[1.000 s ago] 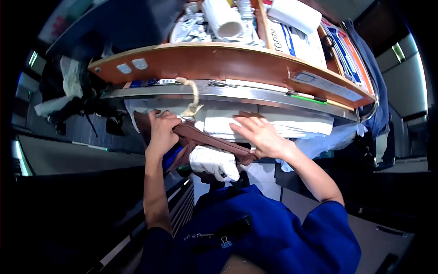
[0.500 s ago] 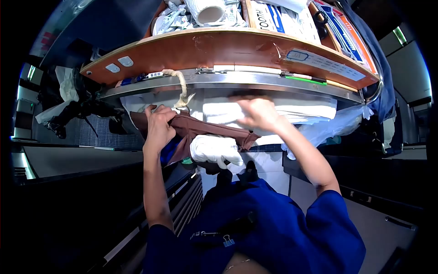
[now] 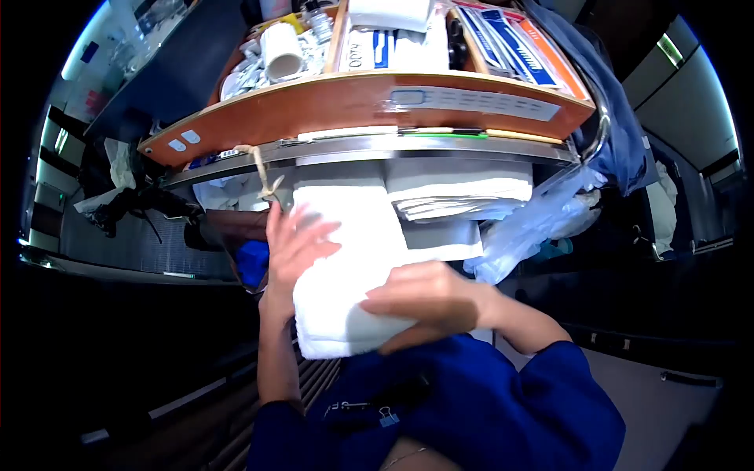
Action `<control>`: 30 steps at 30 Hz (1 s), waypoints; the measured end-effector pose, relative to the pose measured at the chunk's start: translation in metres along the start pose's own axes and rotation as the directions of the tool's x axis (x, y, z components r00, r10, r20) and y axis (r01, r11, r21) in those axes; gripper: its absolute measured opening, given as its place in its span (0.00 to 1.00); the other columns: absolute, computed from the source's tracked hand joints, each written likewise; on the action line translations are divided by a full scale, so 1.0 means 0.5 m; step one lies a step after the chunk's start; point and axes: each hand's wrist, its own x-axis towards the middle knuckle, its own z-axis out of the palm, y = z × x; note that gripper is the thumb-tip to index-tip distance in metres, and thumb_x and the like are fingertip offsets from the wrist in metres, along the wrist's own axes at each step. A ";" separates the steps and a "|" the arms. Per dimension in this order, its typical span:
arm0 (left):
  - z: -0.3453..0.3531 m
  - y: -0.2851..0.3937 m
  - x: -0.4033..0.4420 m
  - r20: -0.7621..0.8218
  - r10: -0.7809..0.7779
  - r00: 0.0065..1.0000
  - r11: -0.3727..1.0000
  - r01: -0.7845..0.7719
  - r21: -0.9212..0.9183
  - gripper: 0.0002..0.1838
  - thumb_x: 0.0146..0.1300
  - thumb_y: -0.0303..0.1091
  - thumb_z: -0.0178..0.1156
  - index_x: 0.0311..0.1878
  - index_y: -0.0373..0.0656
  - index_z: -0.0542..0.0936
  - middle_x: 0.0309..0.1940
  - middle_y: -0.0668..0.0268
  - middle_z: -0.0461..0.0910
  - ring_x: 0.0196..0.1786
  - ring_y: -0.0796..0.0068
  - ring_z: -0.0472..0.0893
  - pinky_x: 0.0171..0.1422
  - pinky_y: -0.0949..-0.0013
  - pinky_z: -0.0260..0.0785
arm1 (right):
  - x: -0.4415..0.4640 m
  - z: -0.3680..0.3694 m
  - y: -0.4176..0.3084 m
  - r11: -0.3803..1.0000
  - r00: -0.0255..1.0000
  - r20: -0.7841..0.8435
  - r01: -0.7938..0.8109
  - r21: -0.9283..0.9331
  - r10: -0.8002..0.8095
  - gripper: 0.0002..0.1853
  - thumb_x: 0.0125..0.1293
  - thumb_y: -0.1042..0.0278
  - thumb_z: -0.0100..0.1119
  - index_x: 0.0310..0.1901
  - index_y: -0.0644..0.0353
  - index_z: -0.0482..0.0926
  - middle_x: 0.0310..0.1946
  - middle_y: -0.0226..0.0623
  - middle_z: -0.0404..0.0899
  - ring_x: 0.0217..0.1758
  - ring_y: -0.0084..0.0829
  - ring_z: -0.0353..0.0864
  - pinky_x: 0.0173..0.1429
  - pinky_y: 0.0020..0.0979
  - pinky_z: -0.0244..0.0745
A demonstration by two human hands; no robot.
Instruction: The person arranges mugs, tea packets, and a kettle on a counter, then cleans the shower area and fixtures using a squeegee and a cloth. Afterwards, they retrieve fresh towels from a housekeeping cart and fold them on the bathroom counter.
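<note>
Since the earlier frame, the left hand (image 3: 298, 251) has come off the brown fabric bag (image 3: 236, 226), and a thick, folded white terry towel (image 3: 345, 314) now reaches from below the silver metal ledge (image 3: 353, 151) down to the blue shirt (image 3: 471, 385), at the centre of the frame. The left hand's fingers are spread wide along the towel's left edge; the right hand (image 3: 432, 298) lies over its lower right, but blur leaves me unable to tell whether its grip is loose or closed. The towel appears to be partly drawn out: its near end is out, its far end seemingly not yet clear, while a layered stack of flat white linen (image 3: 463, 188) lies right of centre. The towel's far end is hard to make out, and the right thumb's contact is unclear.
</note>
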 end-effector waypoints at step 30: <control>0.156 0.179 -0.119 0.358 -0.378 0.854 0.704 0.516 -0.488 0.15 0.42 0.29 0.67 0.36 0.35 0.80 0.31 0.58 0.81 0.34 0.59 0.82 0.40 0.68 0.72 | -0.072 -0.093 0.293 0.555 0.775 -0.264 -0.606 -0.569 0.575 0.18 0.65 0.53 0.51 0.38 0.60 0.81 0.29 0.52 0.79 0.35 0.51 0.80 0.43 0.44 0.74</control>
